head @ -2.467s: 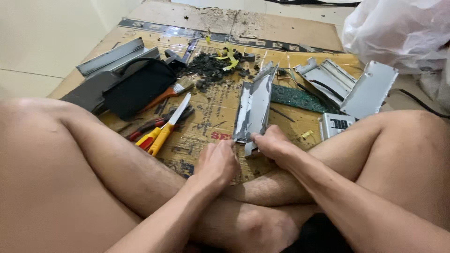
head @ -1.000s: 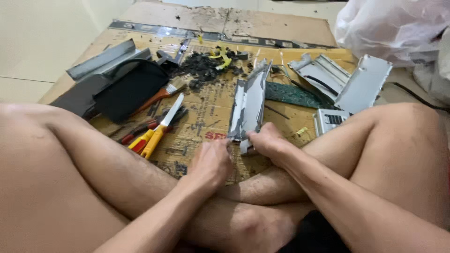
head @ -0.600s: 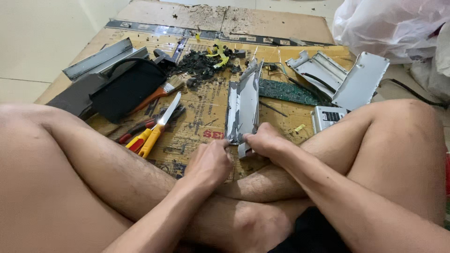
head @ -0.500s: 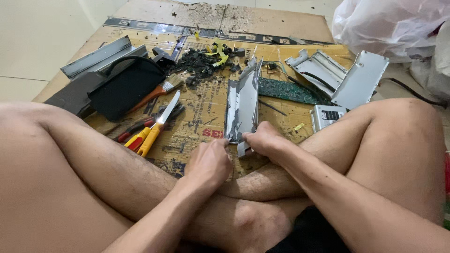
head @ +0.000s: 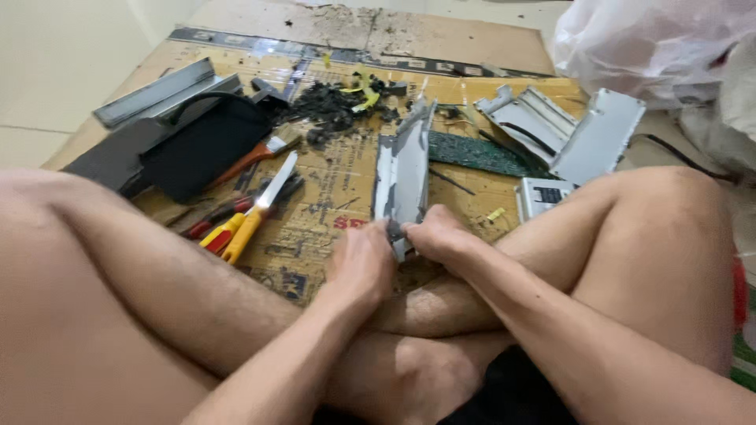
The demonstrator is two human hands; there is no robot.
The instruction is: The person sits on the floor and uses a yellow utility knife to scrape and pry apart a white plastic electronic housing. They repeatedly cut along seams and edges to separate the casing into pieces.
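Note:
I sit cross-legged on the floor with both hands together at the near end of a long grey metal casing strip (head: 405, 169) that lies on a cardboard sheet (head: 331, 197). My left hand (head: 361, 264) grips the strip's near end from the left. From the right, my right hand (head: 437, 236) closes its fingers on the same end. The strip runs away from me toward a pile of black debris (head: 335, 106).
Left of the strip lie a yellow-handled knife (head: 256, 208), red-handled pliers (head: 209, 220), a paintbrush (head: 260, 153) and a black pouch (head: 201, 142). A green circuit board (head: 472, 153), grey metal covers (head: 567, 134) and a white plastic bag (head: 654, 47) lie to the right.
The view has shifted slightly and the strip's far end has tilted a little. Both hands stay at the strip's near end.

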